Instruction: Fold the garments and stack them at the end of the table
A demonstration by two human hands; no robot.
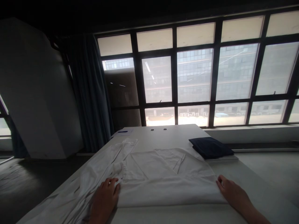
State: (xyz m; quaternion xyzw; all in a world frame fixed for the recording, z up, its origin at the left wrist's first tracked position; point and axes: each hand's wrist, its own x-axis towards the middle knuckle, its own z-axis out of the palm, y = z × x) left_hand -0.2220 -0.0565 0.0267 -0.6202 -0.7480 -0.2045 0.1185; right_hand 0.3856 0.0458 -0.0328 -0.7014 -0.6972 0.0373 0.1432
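A white garment (168, 189) lies spread on the table in front of me, its near part folded over into a smooth band. Folded flaps and creases show on its far part. My left hand (106, 196) is at the garment's left edge, fingers curled on the cloth. At the opposite edge, my right hand (231, 189) pinches the cloth between thumb and fingers. More loose, wrinkled white cloth (93, 174) spreads to the left, beside and under my left hand.
On the right side of the table (149, 138) sits a folded dark navy cloth (210, 147), with something pale beneath it. A paper with a dark pen (122, 132) rests at the far left corner. Blue curtains (87, 93) and windows stand beyond.
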